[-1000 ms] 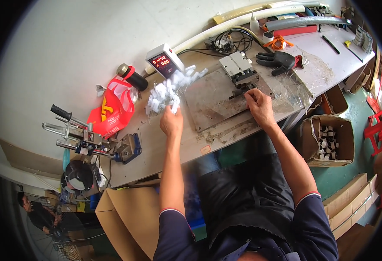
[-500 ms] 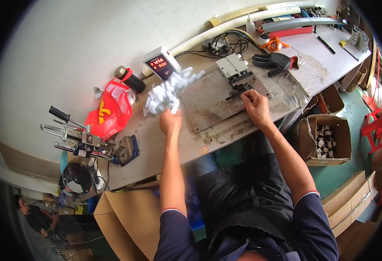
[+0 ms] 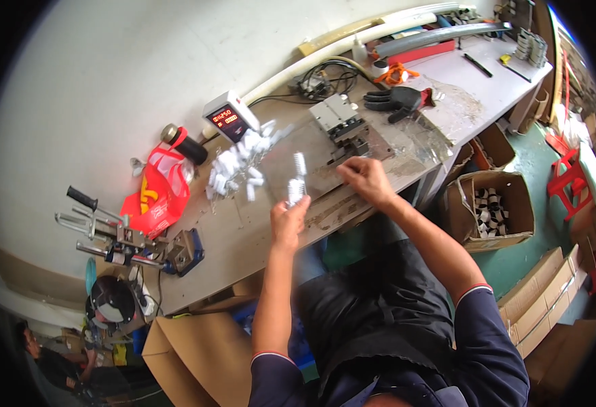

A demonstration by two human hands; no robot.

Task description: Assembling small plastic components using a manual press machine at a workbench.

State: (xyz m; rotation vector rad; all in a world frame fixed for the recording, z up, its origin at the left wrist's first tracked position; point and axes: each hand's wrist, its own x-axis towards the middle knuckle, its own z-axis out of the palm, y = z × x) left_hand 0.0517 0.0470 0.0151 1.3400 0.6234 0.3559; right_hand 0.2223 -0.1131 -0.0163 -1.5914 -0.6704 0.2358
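Note:
My left hand (image 3: 290, 220) is closed on small white ribbed plastic pieces (image 3: 296, 191), held up over the front of the bench. Another white ribbed piece (image 3: 300, 163) shows just beyond them. My right hand (image 3: 371, 182) is bent with its fingertips pinched together, close to the near side of a metal fixture (image 3: 339, 117). Whatever those fingertips hold, if anything, is too small to make out. A loose pile of the white pieces (image 3: 227, 163) lies left of a flat metal plate (image 3: 318, 178), in front of a white counter box with a red display (image 3: 231, 117).
A black work glove (image 3: 398, 102) lies right of the fixture. To the left are a red bag (image 3: 159, 193), a dark flask (image 3: 186, 144) and a hand-lever press (image 3: 132, 237). Cartons stand below the bench, one holding black-and-white parts (image 3: 491, 211). Another person (image 3: 53, 356) is at lower left.
My left hand has come away from the pile, rightward and nearer, with white pieces in it. My right hand has drawn back from the fixture. The whole view has shifted slightly.

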